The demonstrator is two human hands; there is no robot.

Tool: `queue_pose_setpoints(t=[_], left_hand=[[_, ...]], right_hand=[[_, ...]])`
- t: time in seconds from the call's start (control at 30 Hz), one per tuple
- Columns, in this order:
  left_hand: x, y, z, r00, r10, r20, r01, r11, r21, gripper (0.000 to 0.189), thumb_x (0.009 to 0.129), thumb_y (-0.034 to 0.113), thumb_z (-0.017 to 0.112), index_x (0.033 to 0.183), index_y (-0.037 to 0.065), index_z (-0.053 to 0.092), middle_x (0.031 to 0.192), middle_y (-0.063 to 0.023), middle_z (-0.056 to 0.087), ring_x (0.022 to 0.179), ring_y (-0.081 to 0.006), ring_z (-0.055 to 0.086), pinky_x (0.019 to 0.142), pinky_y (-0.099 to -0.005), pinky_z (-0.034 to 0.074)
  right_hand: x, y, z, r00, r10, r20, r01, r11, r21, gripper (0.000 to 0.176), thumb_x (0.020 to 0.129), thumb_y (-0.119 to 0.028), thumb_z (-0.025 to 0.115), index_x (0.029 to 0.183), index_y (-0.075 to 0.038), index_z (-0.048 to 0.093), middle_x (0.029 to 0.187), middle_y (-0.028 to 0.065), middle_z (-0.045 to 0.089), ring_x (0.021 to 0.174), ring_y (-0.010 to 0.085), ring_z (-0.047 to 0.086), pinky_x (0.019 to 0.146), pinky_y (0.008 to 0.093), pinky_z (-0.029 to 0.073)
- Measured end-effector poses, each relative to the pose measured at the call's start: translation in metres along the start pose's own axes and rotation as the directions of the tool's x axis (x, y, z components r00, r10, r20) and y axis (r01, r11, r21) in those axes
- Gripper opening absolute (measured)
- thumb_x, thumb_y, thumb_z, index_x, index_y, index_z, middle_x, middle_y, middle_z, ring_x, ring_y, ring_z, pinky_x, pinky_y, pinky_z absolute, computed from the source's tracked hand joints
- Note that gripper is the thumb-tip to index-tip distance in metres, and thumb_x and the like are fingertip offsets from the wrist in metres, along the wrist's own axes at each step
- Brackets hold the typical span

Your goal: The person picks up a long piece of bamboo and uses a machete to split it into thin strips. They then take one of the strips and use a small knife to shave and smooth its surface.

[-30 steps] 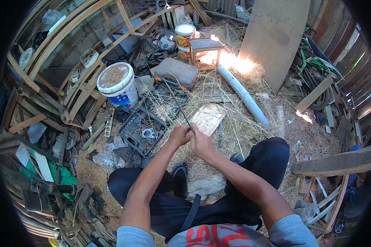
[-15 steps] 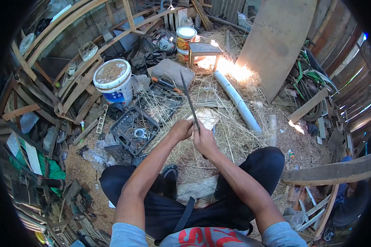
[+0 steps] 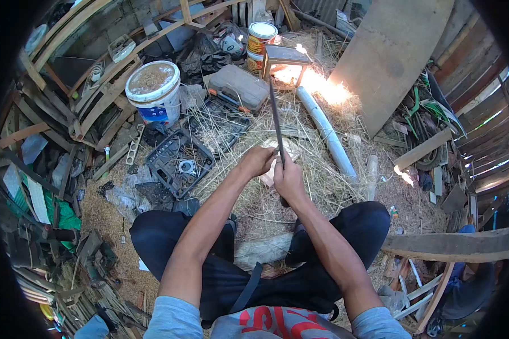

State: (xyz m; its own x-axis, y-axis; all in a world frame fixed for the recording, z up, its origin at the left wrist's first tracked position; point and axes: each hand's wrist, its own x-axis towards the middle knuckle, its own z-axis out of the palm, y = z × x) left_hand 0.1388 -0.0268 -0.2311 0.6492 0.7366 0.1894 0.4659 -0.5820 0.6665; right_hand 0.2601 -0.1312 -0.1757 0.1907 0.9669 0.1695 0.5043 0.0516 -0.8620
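A long, narrow dark blade, like a machete (image 3: 276,116), points away from me, nearly upright in the view. My right hand (image 3: 289,179) is wrapped round its handle, and the dark butt shows below the fist. Beside it, my left hand (image 3: 258,161) is closed, its thumb and fingertips pressed together against the base of the blade. What those fingers pinch, if anything, is hidden. Below both hands lies a pale, round-looking piece of wood (image 3: 288,150), partly covered by the hands and blade, among loose straw (image 3: 316,192).
A grey tool case (image 3: 239,86), an open black case (image 3: 181,164) and a white bucket (image 3: 152,93) stand ahead-left. A small stool (image 3: 287,55) and a grey pipe (image 3: 327,133) lie ahead. A curved beam (image 3: 452,244) is at right, near someone in dark clothing (image 3: 472,288).
Both hands have shifted slightly right with the blade, which now stands more upright in the view. The camera view has tilted and shifted a little.
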Motion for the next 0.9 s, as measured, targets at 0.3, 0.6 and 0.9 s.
queue_pose_setpoints(t=[0.3,0.6,0.9], left_hand=[[-0.004,0.001,0.008,0.999,0.027,-0.046,-0.026,0.999,0.027,0.018,0.086,0.020,0.061,0.091,0.003,0.061,0.075,-0.0238,0.062,0.070,-0.0443,0.061,0.061,-0.0487,0.047],[0.009,0.002,-0.002,1.000,0.002,-0.007,-0.001,0.996,0.084,0.015,0.086,0.017,0.059,0.096,0.006,0.063,0.077,-0.0252,0.063,0.073,-0.0448,0.061,0.064,-0.0484,0.049],[0.045,0.010,-0.020,0.998,0.029,-0.056,-0.028,0.999,0.016,0.020,0.091,0.022,0.056,0.103,0.007,0.063,0.082,-0.0227,0.065,0.078,-0.0430,0.063,0.069,-0.0501,0.050]], right_hand=[[0.000,0.011,0.002,0.998,-0.041,-0.046,0.038,0.997,-0.063,0.037,0.092,-0.011,0.048,0.126,0.000,0.053,0.073,0.0278,0.061,0.070,0.0438,0.063,0.061,0.0489,0.048],[0.005,-0.001,-0.004,0.998,-0.019,-0.066,0.019,1.000,0.006,0.035,0.094,-0.012,0.048,0.126,0.000,0.054,0.064,0.0252,0.057,0.058,0.0366,0.061,0.053,0.0444,0.045],[0.042,-0.003,-0.010,0.990,-0.088,-0.106,0.084,0.996,-0.043,0.038,0.091,-0.010,0.047,0.128,-0.002,0.053,0.073,0.0295,0.061,0.068,0.0454,0.063,0.058,0.0493,0.047]])
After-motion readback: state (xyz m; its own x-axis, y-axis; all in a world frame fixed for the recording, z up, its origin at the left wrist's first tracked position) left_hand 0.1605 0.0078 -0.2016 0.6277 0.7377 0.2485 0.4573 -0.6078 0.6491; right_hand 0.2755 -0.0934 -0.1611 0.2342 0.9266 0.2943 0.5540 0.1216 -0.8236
